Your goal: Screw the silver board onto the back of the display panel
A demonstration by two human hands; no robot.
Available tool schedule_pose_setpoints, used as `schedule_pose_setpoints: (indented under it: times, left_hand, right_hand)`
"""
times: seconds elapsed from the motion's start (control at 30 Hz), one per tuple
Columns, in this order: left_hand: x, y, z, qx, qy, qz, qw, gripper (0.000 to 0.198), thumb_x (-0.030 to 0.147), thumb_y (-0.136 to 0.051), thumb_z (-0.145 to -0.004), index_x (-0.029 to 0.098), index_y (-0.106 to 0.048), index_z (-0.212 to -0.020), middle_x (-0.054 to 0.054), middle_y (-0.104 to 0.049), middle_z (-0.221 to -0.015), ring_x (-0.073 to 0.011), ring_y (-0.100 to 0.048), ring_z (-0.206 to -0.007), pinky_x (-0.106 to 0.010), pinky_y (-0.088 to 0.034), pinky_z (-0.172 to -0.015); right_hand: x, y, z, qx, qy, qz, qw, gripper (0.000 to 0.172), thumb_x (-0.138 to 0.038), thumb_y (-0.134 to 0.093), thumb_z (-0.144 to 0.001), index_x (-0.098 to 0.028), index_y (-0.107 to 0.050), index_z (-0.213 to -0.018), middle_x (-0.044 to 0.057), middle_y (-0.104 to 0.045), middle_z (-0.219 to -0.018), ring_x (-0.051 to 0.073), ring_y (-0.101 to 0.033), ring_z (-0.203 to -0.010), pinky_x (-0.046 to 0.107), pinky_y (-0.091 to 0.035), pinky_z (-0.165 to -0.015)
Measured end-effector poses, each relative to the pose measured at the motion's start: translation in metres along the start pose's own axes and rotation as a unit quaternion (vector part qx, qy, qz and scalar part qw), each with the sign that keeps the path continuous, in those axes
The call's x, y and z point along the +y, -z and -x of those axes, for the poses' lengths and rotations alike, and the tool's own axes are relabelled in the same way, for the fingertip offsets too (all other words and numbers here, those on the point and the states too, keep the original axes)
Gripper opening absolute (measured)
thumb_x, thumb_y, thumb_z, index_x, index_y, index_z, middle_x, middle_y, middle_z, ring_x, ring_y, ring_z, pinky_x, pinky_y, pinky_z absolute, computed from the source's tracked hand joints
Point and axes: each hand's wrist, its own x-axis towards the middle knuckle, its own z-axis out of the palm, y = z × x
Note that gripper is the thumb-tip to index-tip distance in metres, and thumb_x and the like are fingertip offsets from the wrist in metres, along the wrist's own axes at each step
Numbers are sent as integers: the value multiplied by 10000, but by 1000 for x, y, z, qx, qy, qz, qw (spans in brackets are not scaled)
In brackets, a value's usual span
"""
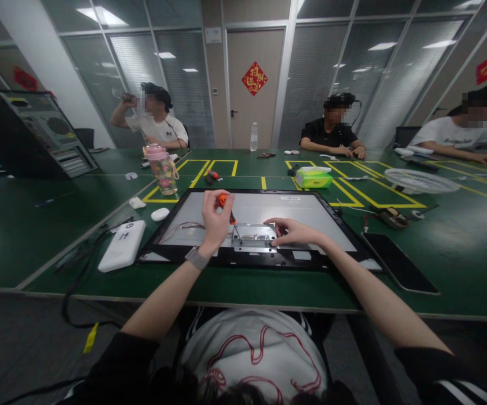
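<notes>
A flat panel [269,209], framed in black, is laid face down on a green table [458,242]; every place is given from this panel. At the middle of its near edge a small metal plate [254,236] is seen. The left hand [215,222] is closed in a fist round the orange handle of a screwdriver [228,209], which is held nearly upright, with its tip set on the plate's left end. The right hand [292,230] is laid on the panel with fingers loosely spread and nothing grasped; its fingertips [275,242] are pressed against the plate's right end.

Just left of the panel a white box [122,245] is seen, with dark cables [79,253] beside it. Just right of the panel a dark phone [399,261] is laid flat. Beyond the panel's far left corner a pink bottle [162,167] is stood upright. Beyond the far right corner a green tissue pack [313,178] is placed, and further right a white fan grille [421,181]. Other people [154,121] are seated at the table's far side, well apart from the panel.
</notes>
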Motion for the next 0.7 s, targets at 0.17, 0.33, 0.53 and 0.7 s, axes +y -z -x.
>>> schedule_pose_setpoints:
  times: [0.17,0.33,0.53,0.7]
  left_hand:
    - [3,-1,1,-1,-13,-15,1000,145,334,-600,-862,193,-624,-888,-17,-526,-851,-109,-521,-759,-224,-451,-680]
    - [1,-3,4,-33,70,68,995,254,389,-441,-942,211,-550,-1087,-15,-573,-822,-98,-540,-649,-208,-464,-556]
    - [-1,-2,4,-38,27,32,998,261,414,-459,-929,209,-598,-1009,-31,-570,-896,-97,-559,-682,-201,-484,-563]
    - [-1,-1,3,-19,-2,6,1000,188,371,-575,-876,214,-626,-966,-33,-512,-952,-98,-551,-755,-216,-496,-649]
  right_hand:
    - [0,0,0,-4,0,-2,1000,752,-476,-737,-691,-157,-484,-1323,-33,-521,-718,140,-497,-665,267,-387,-634]
    - [1,0,-1,-2,2,-2,1000,754,-475,-735,-692,-155,-481,-1326,-33,-520,-717,141,-498,-659,274,-388,-635]
    - [3,0,-1,-3,5,-10,1000,749,-475,-736,-694,-173,-478,-1330,-35,-520,-724,139,-499,-662,271,-387,-636]
    - [2,-1,-1,-1,6,-12,1000,755,-472,-739,-688,-163,-483,-1327,-34,-523,-722,140,-497,-662,275,-384,-640]
